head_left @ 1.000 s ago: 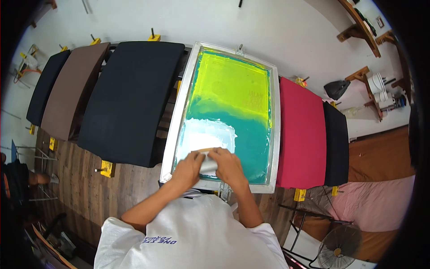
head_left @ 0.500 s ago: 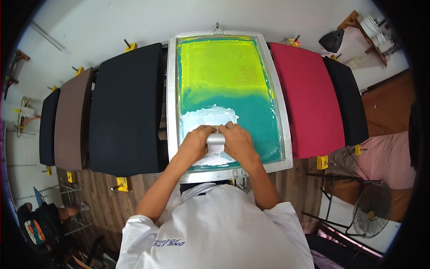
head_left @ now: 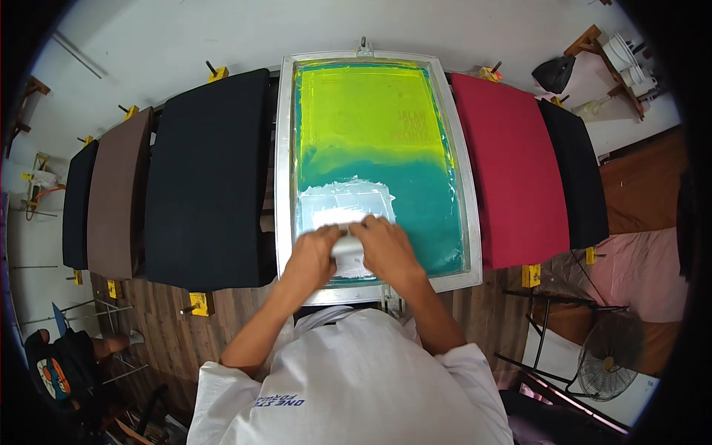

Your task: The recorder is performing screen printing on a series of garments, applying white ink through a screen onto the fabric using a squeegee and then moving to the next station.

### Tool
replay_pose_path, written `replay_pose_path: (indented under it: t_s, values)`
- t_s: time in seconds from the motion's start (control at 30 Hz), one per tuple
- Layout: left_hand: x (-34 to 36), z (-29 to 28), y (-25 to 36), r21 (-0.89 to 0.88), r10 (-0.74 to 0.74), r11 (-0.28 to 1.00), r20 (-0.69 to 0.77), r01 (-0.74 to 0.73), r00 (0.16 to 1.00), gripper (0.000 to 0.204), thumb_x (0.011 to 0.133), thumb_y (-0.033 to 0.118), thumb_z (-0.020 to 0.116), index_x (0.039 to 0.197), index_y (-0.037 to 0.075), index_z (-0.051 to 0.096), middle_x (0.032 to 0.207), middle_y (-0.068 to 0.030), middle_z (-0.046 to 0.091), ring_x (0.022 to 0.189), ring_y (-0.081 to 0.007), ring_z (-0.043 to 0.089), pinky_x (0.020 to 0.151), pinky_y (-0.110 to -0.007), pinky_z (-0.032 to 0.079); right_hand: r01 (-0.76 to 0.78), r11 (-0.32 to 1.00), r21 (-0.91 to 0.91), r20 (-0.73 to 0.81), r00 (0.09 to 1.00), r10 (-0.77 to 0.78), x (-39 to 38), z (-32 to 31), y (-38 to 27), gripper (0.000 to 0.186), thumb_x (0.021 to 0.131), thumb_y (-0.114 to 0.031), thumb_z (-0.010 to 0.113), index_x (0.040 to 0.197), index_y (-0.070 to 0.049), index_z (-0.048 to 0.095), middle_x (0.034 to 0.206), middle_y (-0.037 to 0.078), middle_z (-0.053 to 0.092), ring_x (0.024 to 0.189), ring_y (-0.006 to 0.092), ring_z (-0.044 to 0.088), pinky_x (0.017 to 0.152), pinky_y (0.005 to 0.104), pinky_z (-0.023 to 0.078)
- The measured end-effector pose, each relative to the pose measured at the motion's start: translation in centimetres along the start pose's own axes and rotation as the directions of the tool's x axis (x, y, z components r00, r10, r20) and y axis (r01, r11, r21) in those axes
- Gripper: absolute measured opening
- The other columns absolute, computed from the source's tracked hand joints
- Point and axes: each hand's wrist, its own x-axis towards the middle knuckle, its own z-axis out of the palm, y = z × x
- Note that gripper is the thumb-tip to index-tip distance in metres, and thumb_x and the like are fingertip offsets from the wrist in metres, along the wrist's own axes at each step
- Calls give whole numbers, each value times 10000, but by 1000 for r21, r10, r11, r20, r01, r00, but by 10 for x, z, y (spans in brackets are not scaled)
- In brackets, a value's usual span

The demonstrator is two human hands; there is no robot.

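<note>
A screen-printing frame (head_left: 472, 215) with a silver metal rim lies in front of me. Its mesh is yellow-green in the far half and teal (head_left: 423, 208) in the near half. White ink (head_left: 334, 216) is spread over the near left part of the mesh. Both my left hand (head_left: 313, 256) and my right hand (head_left: 386, 250) are closed on a squeegee (head_left: 348, 251) with a silvery handle, close to the frame's near edge. My fingers curl over its top from either side, and its blade is hidden beneath.
Dark and brown fabric-covered boards (head_left: 208, 178) (head_left: 119, 196) stand left of the frame, red (head_left: 512, 170) and black ones (head_left: 575, 174) right. Yellow clamps (head_left: 200, 302) stick out at their ends. A fan (head_left: 612, 356) stands at lower right; another person (head_left: 67, 363) is at lower left.
Both hands have drawn the squeegee toward my body and slightly left. More of the white ink beyond my hands now shows.
</note>
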Motion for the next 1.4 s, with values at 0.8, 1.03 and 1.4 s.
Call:
replay_pose_path:
  t_s: [0.8, 1.03, 1.4]
  values:
    - [23, 9, -19, -70, -21, 997, -60, 17, 998, 587, 619, -186, 528, 1181, -37, 610, 1196, -249, 618, 1091, -428, 602, 960, -433, 497, -80, 997, 8, -97, 992, 80, 17, 14, 10, 451, 707, 89, 621, 1135, -50, 641, 1087, 149, 616, 1040, 336, 584, 820, 449, 496]
    - [-59, 33, 19, 106, -38, 994, 31, 35, 999, 702, 577, -148, 641, 1263, -15, 573, 1319, -244, 554, 1063, -452, 613, 950, -469, 505, -60, 997, 38, -76, 995, 63, -66, 41, -14, 499, 701, 76, 616, 1182, -59, 631, 1223, 154, 561, 1124, 328, 544, 869, 452, 470]
    - [22, 0, -11, -2, -63, 998, -20, 63, 998, 507, 662, -167, 566, 1152, -49, 620, 1161, -257, 645, 1087, -424, 617, 968, -416, 497, -47, 998, 37, -69, 996, 49, 21, 9, 11, 443, 704, 61, 628, 1126, -66, 666, 1004, 146, 650, 986, 350, 605, 812, 461, 492]
